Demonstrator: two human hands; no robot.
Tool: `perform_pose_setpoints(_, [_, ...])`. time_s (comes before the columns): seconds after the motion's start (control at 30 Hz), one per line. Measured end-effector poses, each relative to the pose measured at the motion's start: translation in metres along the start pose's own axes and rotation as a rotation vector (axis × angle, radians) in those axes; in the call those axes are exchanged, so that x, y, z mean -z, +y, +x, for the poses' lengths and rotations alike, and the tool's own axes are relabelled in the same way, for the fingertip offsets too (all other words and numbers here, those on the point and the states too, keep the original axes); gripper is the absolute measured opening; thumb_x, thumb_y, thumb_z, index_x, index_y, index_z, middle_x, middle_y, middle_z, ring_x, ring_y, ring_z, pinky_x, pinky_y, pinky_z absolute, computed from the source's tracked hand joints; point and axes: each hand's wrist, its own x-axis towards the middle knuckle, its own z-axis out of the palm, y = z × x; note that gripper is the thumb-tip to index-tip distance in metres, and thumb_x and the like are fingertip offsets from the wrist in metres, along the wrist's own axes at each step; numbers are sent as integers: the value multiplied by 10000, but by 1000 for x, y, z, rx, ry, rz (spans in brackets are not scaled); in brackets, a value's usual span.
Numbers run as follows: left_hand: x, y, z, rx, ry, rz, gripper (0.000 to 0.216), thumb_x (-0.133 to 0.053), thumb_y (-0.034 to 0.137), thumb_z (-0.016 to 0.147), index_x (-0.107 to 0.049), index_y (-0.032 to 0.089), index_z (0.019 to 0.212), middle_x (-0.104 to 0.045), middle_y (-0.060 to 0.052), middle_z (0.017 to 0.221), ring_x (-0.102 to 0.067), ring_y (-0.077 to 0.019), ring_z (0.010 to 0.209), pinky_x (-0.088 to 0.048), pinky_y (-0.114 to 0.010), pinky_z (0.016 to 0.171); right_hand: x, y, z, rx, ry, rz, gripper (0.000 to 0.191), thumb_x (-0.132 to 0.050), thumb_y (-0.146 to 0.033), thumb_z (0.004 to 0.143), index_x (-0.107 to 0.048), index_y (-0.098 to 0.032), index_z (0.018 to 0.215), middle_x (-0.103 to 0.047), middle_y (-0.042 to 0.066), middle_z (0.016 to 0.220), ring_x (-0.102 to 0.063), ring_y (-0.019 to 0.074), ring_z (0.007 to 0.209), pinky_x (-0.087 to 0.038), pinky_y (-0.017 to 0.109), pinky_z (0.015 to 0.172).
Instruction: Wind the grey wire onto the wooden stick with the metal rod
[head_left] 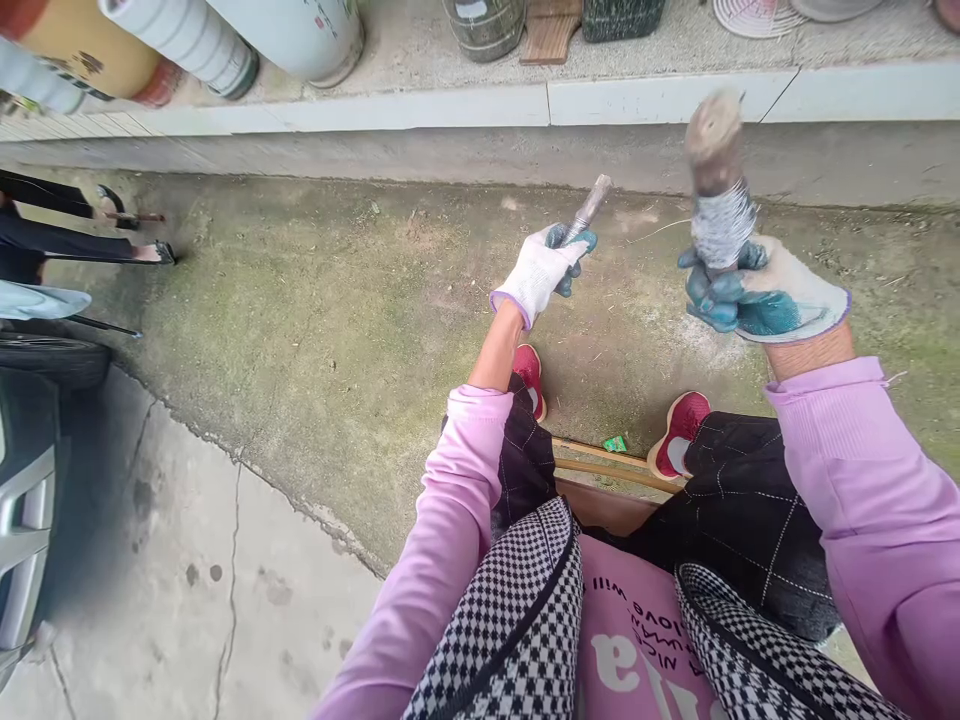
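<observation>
My left hand [541, 262], in a white glove with blue-green coated fingers, is closed around a short, thin stick [592, 203]. The stick points up and to the right. Held higher and nearer the camera, my right hand [776, 292] wears a matching glove and grips a thick wooden piece [720, 210]. White or silvery strands are wound around its middle, and its blunt upper end is blurred. The two held pieces are apart. Both hands are above the mossy ground in front of my knees.
A raised ledge [450, 112] runs across the top, bearing several pots, including a dark ribbed one [486, 28]. My red shoes [681, 432] flank a wooden stool rail [600, 455]. At left are a person's legs [75, 240] and a car wheel [22, 510].
</observation>
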Motion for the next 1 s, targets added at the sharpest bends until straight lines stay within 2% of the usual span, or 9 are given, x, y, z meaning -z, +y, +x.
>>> perform_pose_setpoints(0.17, [-6, 2, -4, -20, 13, -24, 342, -1034, 362, 1099, -792, 221, 1295, -634, 70, 772, -578, -100, 630, -544, -218, 638, 1, -3, 12, 159, 349, 40, 651, -1163, -585, 762, -653, -354, 1094, -536, -60, 797, -334, 167, 682, -297, 377, 642])
perform_pose_setpoints(0.27, [-12, 1, -8, -43, -18, -38, 374, -1065, 260, 1036, -790, 218, 1287, -659, 44, 856, -669, -126, 742, -614, -246, 735, 20, 6, 27, 79, 429, -9, 641, -1122, -637, 812, -611, -357, 1080, -555, -28, 827, -383, 192, 740, -333, 379, 666])
perform_pose_setpoints(0.4, [-18, 3, -19, -62, -68, -37, 461, -1026, 138, 955, -815, 219, 1357, -718, 8, 974, -770, -183, 886, -687, -301, 835, 45, 24, 45, -13, 495, -1, 614, -1148, -433, 770, -652, -334, 1119, -621, -22, 801, -449, 176, 714, -368, 355, 646])
perform_pose_setpoints(0.47, [-18, 7, -27, -79, -91, -29, 501, -1006, 115, 926, -830, 214, 1385, -749, -3, 1006, -780, -196, 913, -699, -312, 851, 50, 29, 52, -87, 497, -184, 512, -1098, -356, 843, -652, -323, 1092, -650, -11, 789, -482, 187, 707, -402, 355, 641])
perform_pose_setpoints(0.53, [-17, 11, -32, -95, -108, -19, 505, -991, 121, 927, -840, 214, 1399, -761, -3, 994, -770, -193, 904, -691, -301, 838, 47, 30, 57, -175, 485, -521, 423, -1049, -251, 884, -649, -312, 1007, -603, -20, 727, -471, 189, 699, -386, 348, 643])
perform_pose_setpoints(0.63, [-15, 13, -35, -100, -125, -11, 461, -971, 138, 947, -853, 220, 1385, -749, 3, 941, -739, -179, 851, -647, -263, 774, 31, 30, 61, -278, 362, -941, 402, -1022, -99, 827, -667, -286, 844, -494, -37, 621, -402, 172, 673, -308, 352, 646])
perform_pose_setpoints(0.73, [-14, 8, -29, -96, -126, -2, 358, -953, 131, 955, -859, 217, 1289, -740, -5, 927, -708, -169, 791, -598, -254, 714, 11, 33, 59, -367, 83, -1118, 327, -995, -109, 840, -713, -270, 802, -550, -25, 576, -447, 163, 633, -325, 354, 640])
perform_pose_setpoints(0.83, [-13, 1, -19, -90, -101, 23, 250, -944, 130, 976, -839, 215, 1186, -714, -9, 905, -690, -166, 767, -579, -261, 703, -1, 39, 50, -422, -159, -1018, 322, -1019, -192, 857, -716, -254, 769, -590, -19, 563, -491, 145, 583, -324, 345, 600])
perform_pose_setpoints(1.0, [-5, -4, -6, -52, -40, -6, 279, -1000, 196, 1023, -791, 221, 1205, -635, 29, 846, -649, -134, 736, -542, -222, 703, -7, 29, 32, -396, -376, -687, 355, -1108, -509, 820, -881, -270, 952, -671, -29, 669, -557, 149, 567, -382, 293, 520])
